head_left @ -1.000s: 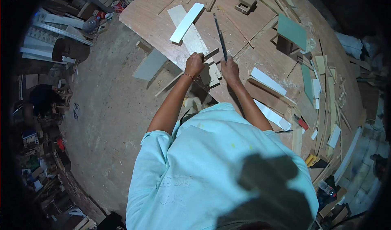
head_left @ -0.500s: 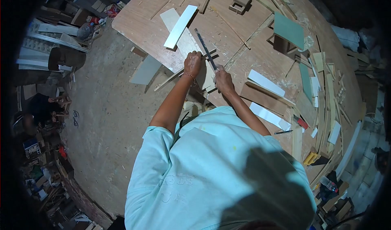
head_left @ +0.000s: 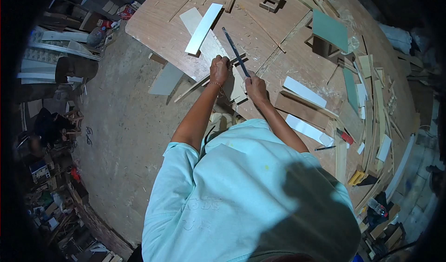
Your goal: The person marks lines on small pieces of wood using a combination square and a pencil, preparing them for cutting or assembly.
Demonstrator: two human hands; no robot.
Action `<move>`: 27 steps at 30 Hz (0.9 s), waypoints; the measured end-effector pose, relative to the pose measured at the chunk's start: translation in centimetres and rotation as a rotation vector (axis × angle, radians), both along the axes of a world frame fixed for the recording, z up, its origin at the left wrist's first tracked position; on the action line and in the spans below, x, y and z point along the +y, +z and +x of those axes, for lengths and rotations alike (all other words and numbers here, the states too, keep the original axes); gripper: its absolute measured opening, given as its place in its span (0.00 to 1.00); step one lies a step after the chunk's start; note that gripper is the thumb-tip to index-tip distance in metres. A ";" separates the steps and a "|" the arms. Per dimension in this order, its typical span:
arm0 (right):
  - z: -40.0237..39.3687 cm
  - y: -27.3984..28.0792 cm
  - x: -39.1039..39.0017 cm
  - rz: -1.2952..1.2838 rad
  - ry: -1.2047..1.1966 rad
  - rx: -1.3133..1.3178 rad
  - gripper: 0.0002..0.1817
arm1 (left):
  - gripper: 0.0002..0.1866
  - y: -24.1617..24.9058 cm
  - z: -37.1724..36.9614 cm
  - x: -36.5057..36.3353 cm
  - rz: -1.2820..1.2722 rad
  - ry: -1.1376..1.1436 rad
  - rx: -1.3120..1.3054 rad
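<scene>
My right hand (head_left: 256,89) is wrapped round the near end of a long, narrow dark tool (head_left: 235,50), possibly a saw. It slants away over the table, and its working edge cannot be made out. Beside it, my left hand (head_left: 220,70) is closed and presses down at the table's edge. Under that hand passes a thin wooden strip (head_left: 191,89), whose near end juts out past the edge. A pale board (head_left: 210,43) lies beneath the hands. Across its far part rests a white strip (head_left: 204,28).
The wooden table (head_left: 158,18) carries a green-topped small stand (head_left: 330,32), a small wooden frame (head_left: 272,2) and white strips (head_left: 304,91). To the right are a red utility knife (head_left: 344,136), a yellow-handled tool (head_left: 357,177) and several wood strips. Another person (head_left: 46,125) is at the far left.
My right hand and the dark tool have shifted slightly forward, away from my body. The left hand keeps its place on the strip.
</scene>
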State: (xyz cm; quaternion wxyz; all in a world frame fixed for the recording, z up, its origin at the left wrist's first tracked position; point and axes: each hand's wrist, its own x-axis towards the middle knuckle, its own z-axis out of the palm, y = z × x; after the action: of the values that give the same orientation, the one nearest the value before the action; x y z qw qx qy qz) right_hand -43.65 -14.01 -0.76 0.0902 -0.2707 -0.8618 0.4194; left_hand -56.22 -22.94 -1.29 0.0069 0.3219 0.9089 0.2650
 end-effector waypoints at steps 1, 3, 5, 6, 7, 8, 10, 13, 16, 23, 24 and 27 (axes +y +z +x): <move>-0.1 0.1 -0.1 0.009 0.010 0.015 0.18 | 0.05 -0.1 0.0 0.0 0.009 0.011 0.002; -0.1 0.4 -0.3 0.019 0.019 0.030 0.17 | 0.05 -0.1 0.0 0.1 0.020 0.020 0.005; -0.1 0.6 -0.5 0.085 0.050 -0.006 0.16 | 0.07 -0.2 -0.1 0.1 -0.008 0.018 -0.036; 0.0 0.7 -0.6 0.085 0.050 -0.004 0.16 | 0.07 -0.2 -0.1 0.2 -0.008 0.019 -0.035; 0.1 1.0 -0.7 0.109 0.064 -0.014 0.17 | 0.07 -0.2 -0.1 0.2 -0.019 0.016 -0.013; 0.2 1.3 -0.7 0.134 0.078 -0.025 0.18 | 0.07 -0.2 -0.1 0.2 -0.030 0.012 0.008; 0.1 1.9 -0.5 0.125 0.123 -0.108 0.19 | 0.07 -0.3 -0.2 0.3 -0.034 0.008 0.016; 0.0 1.7 -0.5 0.164 0.171 -0.205 0.22 | 0.07 -0.5 -0.4 0.5 -0.050 0.008 0.018; 0.0 1.1 -0.5 0.218 0.176 -0.215 0.23 | 0.08 -0.5 -0.2 0.5 -0.065 0.016 0.028; -0.1 1.0 -0.4 0.188 0.212 -0.225 0.24 | 0.09 -0.1 -0.1 0.6 -0.098 0.024 0.024; -0.1 1.1 -0.5 0.187 0.211 -0.227 0.24 | 0.09 -0.1 -0.1 0.7 -0.099 0.023 0.022; -0.2 0.9 -0.7 0.131 0.094 -0.134 0.20 | 0.09 -0.1 -0.2 0.7 -0.090 0.021 0.008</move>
State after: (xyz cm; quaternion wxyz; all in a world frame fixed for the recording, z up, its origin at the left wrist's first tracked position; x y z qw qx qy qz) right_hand -43.83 -14.73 0.17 0.0300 -0.2509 -0.9032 0.3471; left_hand -56.45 -22.21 -1.35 0.0148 0.3128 0.9232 0.2228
